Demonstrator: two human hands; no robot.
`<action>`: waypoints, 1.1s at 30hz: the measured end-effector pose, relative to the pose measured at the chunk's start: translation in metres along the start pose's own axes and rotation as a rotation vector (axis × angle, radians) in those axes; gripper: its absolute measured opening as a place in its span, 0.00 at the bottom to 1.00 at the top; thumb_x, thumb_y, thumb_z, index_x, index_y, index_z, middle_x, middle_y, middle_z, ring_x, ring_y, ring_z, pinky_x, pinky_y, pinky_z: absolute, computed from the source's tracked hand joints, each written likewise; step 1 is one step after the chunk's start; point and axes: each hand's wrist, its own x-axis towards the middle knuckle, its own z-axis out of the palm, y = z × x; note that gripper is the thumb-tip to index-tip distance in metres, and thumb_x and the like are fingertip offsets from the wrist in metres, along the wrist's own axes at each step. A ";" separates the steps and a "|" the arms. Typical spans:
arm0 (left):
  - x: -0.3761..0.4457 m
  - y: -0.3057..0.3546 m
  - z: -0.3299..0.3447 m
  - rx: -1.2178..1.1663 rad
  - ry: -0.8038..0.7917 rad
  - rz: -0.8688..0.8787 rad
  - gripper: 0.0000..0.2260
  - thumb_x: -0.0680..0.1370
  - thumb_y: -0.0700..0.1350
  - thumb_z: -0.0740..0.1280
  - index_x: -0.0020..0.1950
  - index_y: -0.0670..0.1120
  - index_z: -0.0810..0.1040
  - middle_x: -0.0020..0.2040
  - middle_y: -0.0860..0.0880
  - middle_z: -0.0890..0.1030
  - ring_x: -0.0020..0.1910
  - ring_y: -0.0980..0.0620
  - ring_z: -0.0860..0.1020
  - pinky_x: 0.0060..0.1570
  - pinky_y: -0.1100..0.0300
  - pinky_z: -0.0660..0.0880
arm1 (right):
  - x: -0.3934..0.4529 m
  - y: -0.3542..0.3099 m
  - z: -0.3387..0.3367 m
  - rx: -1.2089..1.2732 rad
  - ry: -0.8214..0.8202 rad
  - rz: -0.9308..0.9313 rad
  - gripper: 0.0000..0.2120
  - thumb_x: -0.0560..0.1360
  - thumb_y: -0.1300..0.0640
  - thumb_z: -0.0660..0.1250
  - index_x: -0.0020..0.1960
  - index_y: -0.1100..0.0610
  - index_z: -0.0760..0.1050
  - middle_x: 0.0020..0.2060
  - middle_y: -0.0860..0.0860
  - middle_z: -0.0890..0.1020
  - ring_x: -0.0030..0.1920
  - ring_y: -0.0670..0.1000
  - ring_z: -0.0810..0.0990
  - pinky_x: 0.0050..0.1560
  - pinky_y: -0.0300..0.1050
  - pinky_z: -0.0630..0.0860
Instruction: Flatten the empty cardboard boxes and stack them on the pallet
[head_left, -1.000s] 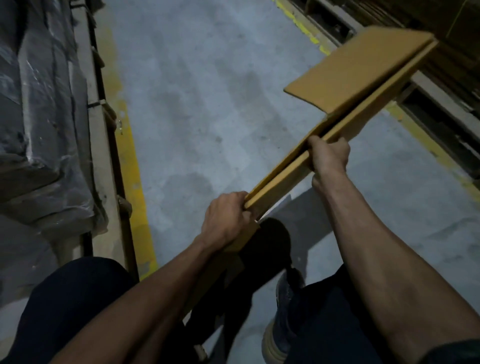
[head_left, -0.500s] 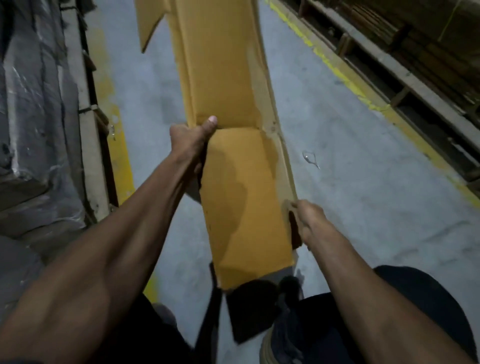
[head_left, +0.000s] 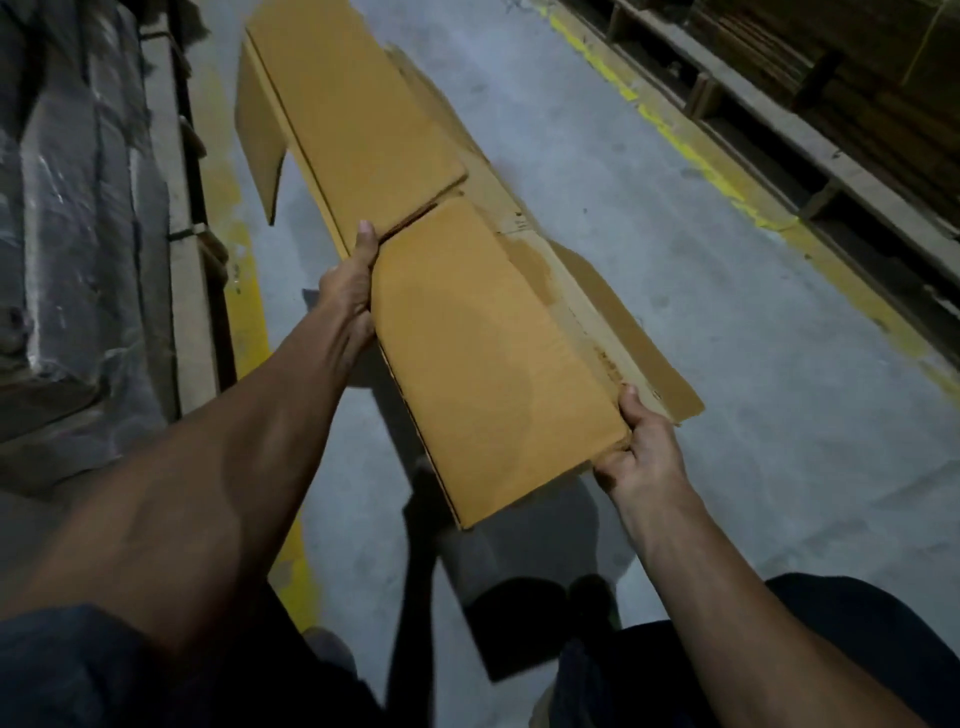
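Now we hold flattened cardboard box (head_left: 467, 332) in air above concrete floor (head_left: 701, 291), between us and aisle. Left hand (head_left: 349, 291) grips its left edge, thumb on top; right hand (head_left: 641, 454) pinches near right corner, fingers curled under.

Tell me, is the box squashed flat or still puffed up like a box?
Flat. The box lies as one thin slab between the left hand and right hand, with its flaps spread out past the ends.
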 end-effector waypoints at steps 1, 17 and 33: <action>0.000 -0.007 -0.002 0.036 -0.012 -0.019 0.51 0.50 0.68 0.80 0.65 0.40 0.77 0.57 0.39 0.83 0.52 0.37 0.84 0.51 0.37 0.80 | 0.002 0.003 0.001 0.029 -0.002 0.006 0.16 0.78 0.60 0.70 0.65 0.59 0.77 0.49 0.59 0.86 0.46 0.59 0.87 0.36 0.58 0.82; -0.168 -0.045 -0.079 0.995 0.251 0.510 0.13 0.80 0.38 0.59 0.63 0.43 0.74 0.61 0.45 0.75 0.57 0.48 0.73 0.56 0.55 0.70 | -0.012 0.026 0.042 -0.187 -0.115 0.033 0.17 0.76 0.73 0.61 0.63 0.64 0.74 0.53 0.62 0.83 0.44 0.60 0.85 0.30 0.51 0.82; -0.186 -0.054 -0.109 2.170 -0.134 0.788 0.30 0.81 0.43 0.59 0.80 0.48 0.49 0.68 0.46 0.71 0.56 0.42 0.78 0.43 0.51 0.71 | -0.051 0.028 0.029 -0.152 -0.154 -0.011 0.18 0.74 0.77 0.62 0.63 0.67 0.73 0.55 0.66 0.82 0.51 0.66 0.83 0.33 0.59 0.83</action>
